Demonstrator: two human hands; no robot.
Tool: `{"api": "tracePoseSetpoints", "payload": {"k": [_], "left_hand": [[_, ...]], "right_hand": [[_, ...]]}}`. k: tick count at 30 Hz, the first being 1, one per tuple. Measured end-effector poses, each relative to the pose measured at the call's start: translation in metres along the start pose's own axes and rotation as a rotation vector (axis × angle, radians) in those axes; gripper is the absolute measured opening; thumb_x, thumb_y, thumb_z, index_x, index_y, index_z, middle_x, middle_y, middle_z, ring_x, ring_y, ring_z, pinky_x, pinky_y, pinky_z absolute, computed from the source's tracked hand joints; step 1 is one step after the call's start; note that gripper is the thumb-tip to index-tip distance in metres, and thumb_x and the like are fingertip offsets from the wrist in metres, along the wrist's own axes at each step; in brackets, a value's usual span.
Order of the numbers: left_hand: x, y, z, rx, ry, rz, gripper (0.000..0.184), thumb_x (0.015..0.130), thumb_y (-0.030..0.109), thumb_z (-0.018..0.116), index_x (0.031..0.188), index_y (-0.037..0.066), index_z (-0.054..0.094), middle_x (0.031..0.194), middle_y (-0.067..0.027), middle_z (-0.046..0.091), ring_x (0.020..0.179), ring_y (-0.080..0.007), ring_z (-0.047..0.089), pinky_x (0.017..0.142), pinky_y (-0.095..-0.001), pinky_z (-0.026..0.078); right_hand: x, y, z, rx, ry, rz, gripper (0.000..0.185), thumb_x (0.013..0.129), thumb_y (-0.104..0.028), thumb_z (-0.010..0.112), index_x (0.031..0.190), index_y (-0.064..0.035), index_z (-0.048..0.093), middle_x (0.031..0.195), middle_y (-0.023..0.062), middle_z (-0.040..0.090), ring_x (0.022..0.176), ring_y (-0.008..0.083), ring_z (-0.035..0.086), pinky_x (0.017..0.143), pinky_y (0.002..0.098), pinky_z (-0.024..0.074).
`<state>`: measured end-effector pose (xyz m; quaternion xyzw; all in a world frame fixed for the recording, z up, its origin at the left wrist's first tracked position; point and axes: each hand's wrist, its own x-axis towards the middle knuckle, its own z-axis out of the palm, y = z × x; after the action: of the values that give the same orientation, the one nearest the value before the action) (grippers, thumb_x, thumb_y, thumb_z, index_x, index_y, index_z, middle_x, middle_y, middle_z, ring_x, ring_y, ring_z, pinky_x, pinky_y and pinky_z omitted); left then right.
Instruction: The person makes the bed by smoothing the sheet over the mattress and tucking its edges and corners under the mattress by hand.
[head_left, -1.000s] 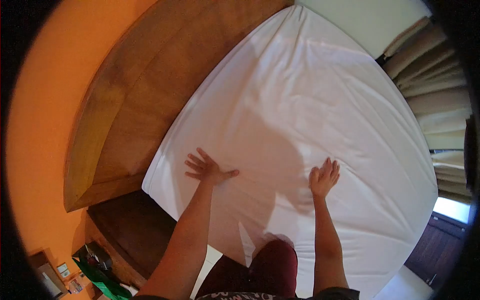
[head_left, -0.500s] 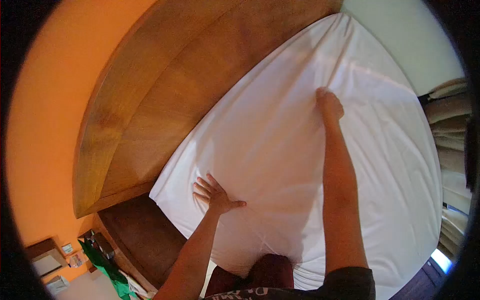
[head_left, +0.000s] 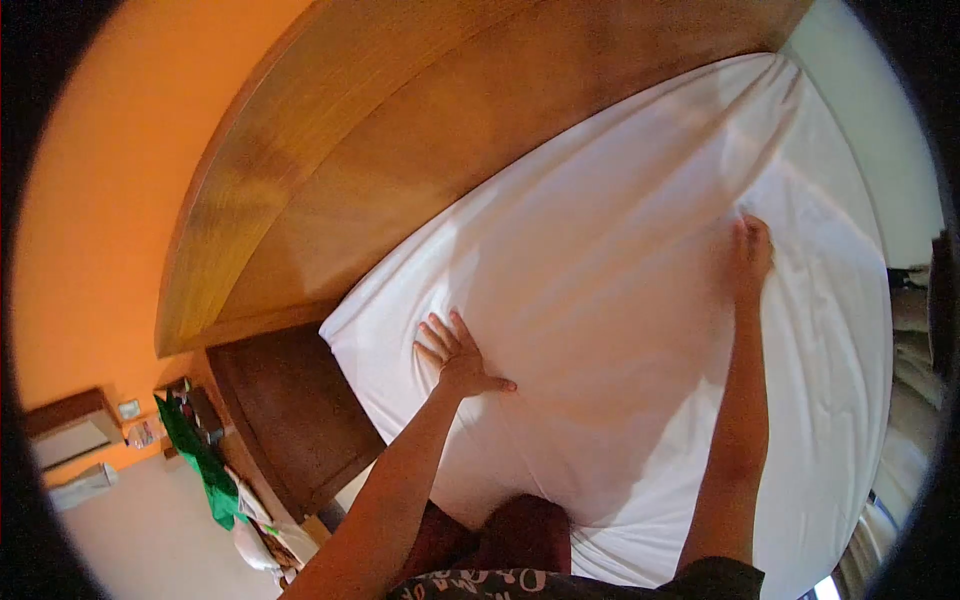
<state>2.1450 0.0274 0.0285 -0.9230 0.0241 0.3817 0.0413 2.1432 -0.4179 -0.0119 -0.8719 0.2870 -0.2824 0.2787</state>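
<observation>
A white fitted sheet [head_left: 600,320] covers the mattress in front of me, with creases running to its far corner. My left hand [head_left: 457,362] lies flat on the sheet's near left part, fingers spread and thumb out to the side. Farther off on the right, my right hand [head_left: 753,248] is closed on the sheet's surface, its fingers curled into the cloth. Small folds pull out around both hands. My knees, in dark red cloth, press against the near edge of the bed.
A curved wooden headboard [head_left: 330,190] runs along the left and far side, before an orange wall [head_left: 110,200]. Beside the bed stands a dark brown wooden cabinet [head_left: 290,410]. Green cloth [head_left: 200,460] hangs past it. Grey-brown curtains [head_left: 910,360] border the right.
The view has turned, so the bed sits farther right. My right hand has shifted along the sheet, farther from my left hand. My left hand stays flat on the sheet.
</observation>
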Motion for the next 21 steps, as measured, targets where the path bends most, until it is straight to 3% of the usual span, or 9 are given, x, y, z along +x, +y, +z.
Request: {"api": "tracePoseSetpoints", "payload": {"k": [2,4,6,14,16,17,19,20,21], "left_hand": [[0.001,0.007,-0.01,0.077,-0.105,-0.078,0.16,0.033,0.067,0.078,0.128,-0.009,-0.027,0.129,-0.0415,-0.027,0.119,-0.0545,-0.03,0.089,-0.0701,-0.013],[-0.001,0.007,-0.014,0.047,-0.085,-0.094,0.159,0.035,0.065,0.079,0.128,-0.007,-0.027,0.13,-0.0407,-0.026,0.12,-0.0543,-0.029,0.09,-0.0697,-0.012],[-0.002,0.011,-0.013,0.063,-0.081,-0.086,0.159,0.034,0.063,0.08,0.129,-0.005,-0.028,0.131,-0.04,-0.025,0.12,-0.0536,-0.029,0.092,-0.0685,-0.012],[-0.012,0.017,-0.012,0.148,-0.046,-0.129,0.159,0.035,0.065,0.079,0.13,0.0,-0.029,0.137,-0.0308,-0.026,0.125,-0.0486,-0.026,0.095,-0.0666,-0.008],[-0.013,0.014,-0.016,-0.02,0.2,-0.058,0.138,0.045,0.06,0.079,0.139,0.0,-0.002,0.142,-0.0309,0.003,0.132,-0.0463,0.003,0.101,-0.0616,0.008],[0.002,0.005,-0.018,0.005,0.217,-0.03,0.138,0.045,0.06,0.079,0.139,0.0,-0.002,0.142,-0.0309,0.003,0.132,-0.0463,0.003,0.101,-0.0616,0.008],[0.038,-0.01,-0.02,-0.355,0.814,0.25,0.095,0.061,0.047,0.076,0.132,0.003,0.031,0.126,-0.0232,0.041,0.117,-0.0375,0.039,0.096,-0.0491,0.031],[0.037,0.016,-0.044,-0.315,0.998,0.319,0.061,0.071,0.035,0.072,0.119,0.005,0.048,0.104,-0.0164,0.056,0.093,-0.032,0.053,0.08,-0.0409,0.044],[0.036,0.039,-0.068,-0.323,0.924,0.307,0.057,0.071,0.034,0.071,0.117,0.007,0.049,0.1,-0.0162,0.057,0.089,-0.0317,0.055,0.076,-0.04,0.045]], "right_hand": [[-0.028,0.016,-0.035,-0.181,0.03,0.019,0.035,0.086,-0.033,0.053,0.109,-0.007,0.059,0.11,0.0125,0.059,0.102,0.0294,0.054,0.088,0.0379,0.04],[-0.079,0.07,-0.064,-0.527,0.015,0.23,0.038,0.086,-0.032,0.052,0.117,-0.0095,0.055,0.118,0.0113,0.055,0.109,0.0282,0.05,0.092,0.039,0.0365],[-0.119,0.035,-0.075,-0.8,0.236,0.174,0.034,0.087,-0.03,0.049,0.117,-0.0136,0.055,0.122,0.0093,0.052,0.112,0.0258,0.047,0.093,0.0434,0.0338],[-0.11,0.032,-0.069,-0.645,0.358,0.241,0.026,0.086,-0.023,0.046,0.11,-0.0164,0.054,0.121,0.0064,0.05,0.113,0.0273,0.045,0.091,0.0461,0.0308],[-0.109,0.036,-0.067,-0.637,0.351,0.261,0.029,0.084,-0.021,0.047,0.112,-0.0154,0.052,0.122,0.0077,0.049,0.115,0.0271,0.043,0.092,0.046,0.0302],[-0.107,0.039,-0.067,-0.606,0.346,0.269,0.03,0.083,-0.021,0.048,0.112,-0.0142,0.052,0.124,0.0096,0.048,0.118,0.0287,0.041,0.094,0.0467,0.0286],[-0.107,0.044,-0.071,-0.583,0.355,0.278,0.03,0.083,-0.02,0.048,0.112,-0.0141,0.052,0.124,0.0096,0.047,0.118,0.0296,0.04,0.095,0.0474,0.0279],[-0.109,0.046,-0.072,-0.556,0.336,0.253,0.03,0.083,-0.02,0.048,0.112,-0.014,0.052,0.125,0.0096,0.046,0.119,0.0305,0.039,0.096,0.048,0.0272],[-0.11,0.048,-0.072,-0.565,0.336,0.267,0.03,0.083,-0.021,0.049,0.112,-0.0138,0.052,0.125,0.0075,0.047,0.12,0.0266,0.038,0.097,0.0454,0.0254]]}}
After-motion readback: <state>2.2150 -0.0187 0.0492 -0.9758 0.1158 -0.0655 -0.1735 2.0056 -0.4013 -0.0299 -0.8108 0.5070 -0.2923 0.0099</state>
